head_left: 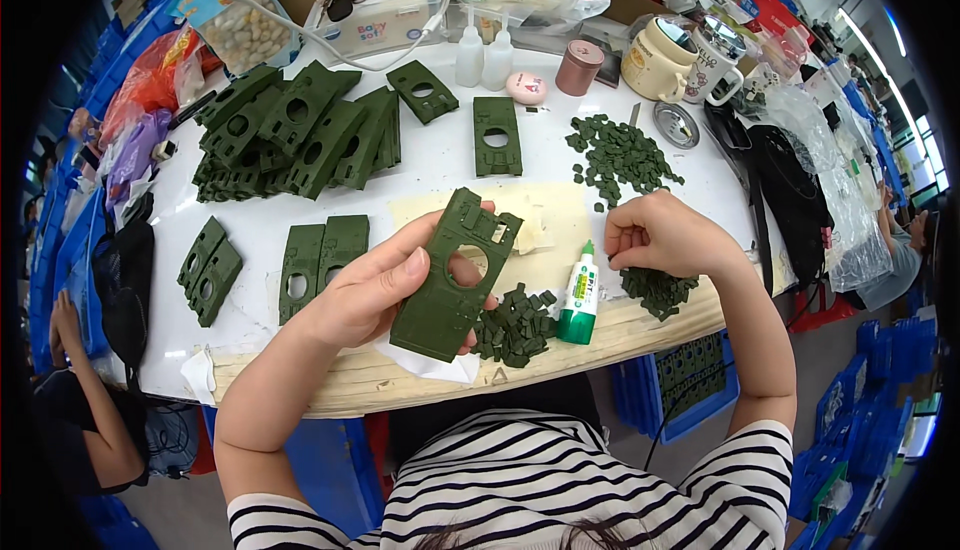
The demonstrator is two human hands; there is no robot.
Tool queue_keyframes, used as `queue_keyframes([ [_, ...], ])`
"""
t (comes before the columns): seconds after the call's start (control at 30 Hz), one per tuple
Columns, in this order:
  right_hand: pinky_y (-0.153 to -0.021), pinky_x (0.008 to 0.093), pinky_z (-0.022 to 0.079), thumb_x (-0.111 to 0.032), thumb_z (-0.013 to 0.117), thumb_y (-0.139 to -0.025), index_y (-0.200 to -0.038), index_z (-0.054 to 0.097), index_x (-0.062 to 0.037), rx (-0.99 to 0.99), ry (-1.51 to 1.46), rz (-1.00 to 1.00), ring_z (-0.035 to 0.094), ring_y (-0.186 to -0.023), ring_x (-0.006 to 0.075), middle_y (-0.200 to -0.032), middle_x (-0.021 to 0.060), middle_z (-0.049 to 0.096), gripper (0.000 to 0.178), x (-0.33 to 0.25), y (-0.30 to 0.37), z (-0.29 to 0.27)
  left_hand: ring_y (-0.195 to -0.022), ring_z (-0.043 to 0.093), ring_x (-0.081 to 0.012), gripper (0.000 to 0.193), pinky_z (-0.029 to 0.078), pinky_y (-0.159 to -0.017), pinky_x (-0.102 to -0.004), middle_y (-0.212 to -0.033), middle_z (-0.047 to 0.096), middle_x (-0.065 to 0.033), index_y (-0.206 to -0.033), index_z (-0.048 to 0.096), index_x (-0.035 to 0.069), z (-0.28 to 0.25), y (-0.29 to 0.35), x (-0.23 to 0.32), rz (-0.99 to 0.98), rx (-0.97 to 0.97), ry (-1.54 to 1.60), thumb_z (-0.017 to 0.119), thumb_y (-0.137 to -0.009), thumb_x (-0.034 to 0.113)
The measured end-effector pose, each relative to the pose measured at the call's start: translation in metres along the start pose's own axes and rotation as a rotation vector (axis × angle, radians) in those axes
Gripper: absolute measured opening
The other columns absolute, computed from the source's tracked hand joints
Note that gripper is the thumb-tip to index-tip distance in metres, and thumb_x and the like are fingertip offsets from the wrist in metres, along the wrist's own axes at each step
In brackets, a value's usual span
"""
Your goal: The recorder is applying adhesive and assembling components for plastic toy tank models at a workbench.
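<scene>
My left hand (pixel 372 288) is closed round a dark green plastic model tank hull (pixel 430 312), tilted, with a round hole through it. Just right of centre, my right hand (pixel 672 234) has its fingertips pinched together over a heap of small green plastic pieces (pixel 662 296); whatever is between them is too small or hidden to make out. Between the hands stands a glue bottle (pixel 579 300) with a green base and nozzle. A second heap of small pieces (pixel 517 330) lies by the held hull, and a third, looser spread (pixel 622 153) is farther back.
A large stack of hulls (pixel 300 130) fills the back left; several single hulls (pixel 497 138) lie around it. Behind are white squeeze bottles (pixel 470 55), a pink tin (pixel 579 68), mugs (pixel 658 58) and a round metal lid (pixel 676 125). Blue crates (pixel 690 390) sit below the table edge.
</scene>
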State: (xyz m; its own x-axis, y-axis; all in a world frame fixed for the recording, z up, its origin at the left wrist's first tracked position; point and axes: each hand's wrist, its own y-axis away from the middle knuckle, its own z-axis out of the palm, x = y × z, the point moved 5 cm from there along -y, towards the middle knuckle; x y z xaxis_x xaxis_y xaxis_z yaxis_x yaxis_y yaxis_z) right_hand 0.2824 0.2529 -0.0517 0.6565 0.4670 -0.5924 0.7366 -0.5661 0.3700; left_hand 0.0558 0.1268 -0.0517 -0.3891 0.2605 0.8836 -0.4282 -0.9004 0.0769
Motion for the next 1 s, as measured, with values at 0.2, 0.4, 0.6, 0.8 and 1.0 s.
queue_keyframes([
  [0.2, -0.062, 0.0323, 0.050, -0.003, 0.070, -0.074, -0.079, 0.062, 0.0011, -0.012, 0.096, -0.058, 0.063, -0.066, 0.0220, -0.069, 0.0107, 0.064, 0.010, -0.006, 0.001, 0.002, -0.092, 0.061, -0.0275, 0.081, 0.057, -0.062, -0.0395, -0.091, 0.052, -0.0138, -0.145, 0.017, -0.001, 0.000, 0.000, 0.001, -0.005, 0.007, -0.011, 0.049, -0.091, 0.050],
  [0.4, -0.063, 0.0350, 0.048, 0.000, 0.064, -0.077, -0.084, 0.060, 0.0012, 0.224, 0.270, -0.293, 0.060, -0.069, 0.0282, -0.075, 0.0121, 0.060, 0.009, -0.031, 0.011, -0.002, -0.086, 0.064, -0.0272, 0.085, 0.056, -0.053, -0.0335, -0.087, 0.054, -0.0132, -0.143, 0.022, -0.001, -0.004, 0.001, 0.001, -0.005, 0.062, -0.013, 0.052, -0.088, 0.056],
  [0.6, -0.066, 0.0309, 0.046, -0.003, 0.064, -0.080, -0.083, 0.060, -0.0020, 0.343, 0.037, -0.542, 0.056, -0.075, 0.0215, -0.089, 0.0096, 0.057, 0.006, -0.096, 0.002, -0.037, -0.093, 0.065, -0.0279, 0.074, 0.056, -0.050, -0.0284, -0.097, 0.056, -0.0146, -0.133, 0.032, 0.002, -0.015, 0.000, 0.004, 0.015, 0.026, -0.002, 0.051, -0.088, 0.056],
  [0.8, -0.071, 0.0300, 0.051, -0.001, 0.066, -0.079, -0.084, 0.064, -0.0047, 0.018, -0.204, -0.787, 0.060, -0.084, 0.0220, -0.104, 0.0110, 0.054, 0.007, -0.113, -0.012, -0.019, -0.091, 0.066, -0.0229, 0.056, 0.057, -0.058, -0.0279, -0.108, 0.060, -0.0194, -0.124, 0.038, 0.004, -0.018, 0.002, 0.011, 0.018, -0.085, 0.039, 0.045, -0.094, 0.051],
  [1.0, -0.072, 0.0321, 0.052, 0.004, 0.068, -0.071, -0.083, 0.066, -0.0049, 0.301, 0.099, -0.666, 0.061, -0.078, 0.0213, -0.098, 0.0090, 0.056, 0.016, -0.113, -0.013, 0.010, -0.079, 0.065, -0.0203, 0.049, 0.055, -0.055, -0.0278, -0.107, 0.060, -0.0194, -0.121, 0.039, 0.007, -0.023, 0.001, 0.008, -0.110, 0.012, 0.029, 0.040, -0.096, 0.048],
])
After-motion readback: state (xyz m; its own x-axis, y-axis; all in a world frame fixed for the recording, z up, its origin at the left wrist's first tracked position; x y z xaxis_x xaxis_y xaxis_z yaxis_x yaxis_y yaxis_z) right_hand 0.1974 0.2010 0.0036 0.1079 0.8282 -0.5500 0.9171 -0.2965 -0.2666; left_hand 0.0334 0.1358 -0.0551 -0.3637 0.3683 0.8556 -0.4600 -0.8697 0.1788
